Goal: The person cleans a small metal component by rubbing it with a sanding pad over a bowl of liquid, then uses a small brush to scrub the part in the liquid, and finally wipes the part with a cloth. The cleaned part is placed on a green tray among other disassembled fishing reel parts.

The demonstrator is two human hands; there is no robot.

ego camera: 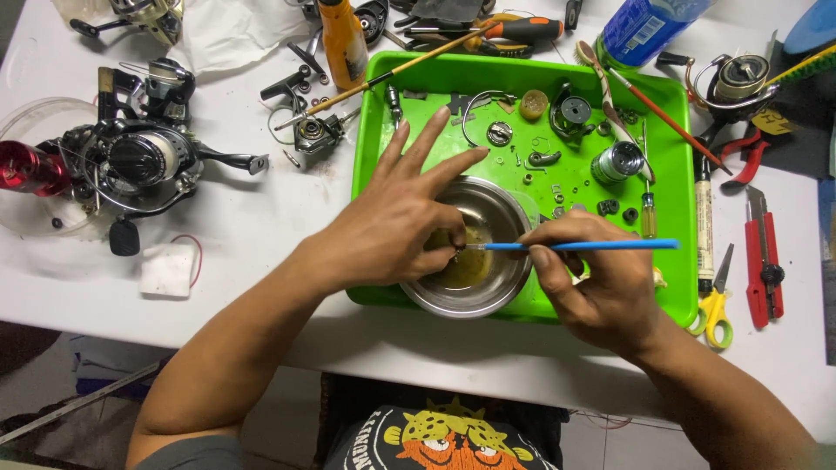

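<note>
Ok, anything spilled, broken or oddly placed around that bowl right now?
Nothing spilled. The steel bowl sits upright in the green tray, yellowish liquid inside. The left hand pinches a small part over it; the right hand holds the blue brush.

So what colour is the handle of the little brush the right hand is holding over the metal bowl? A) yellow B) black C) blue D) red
C: the right hand grips a brush with a plain blue handle, its tip reaching into the metal bowl toward the small part pinched by the left hand.
</note>
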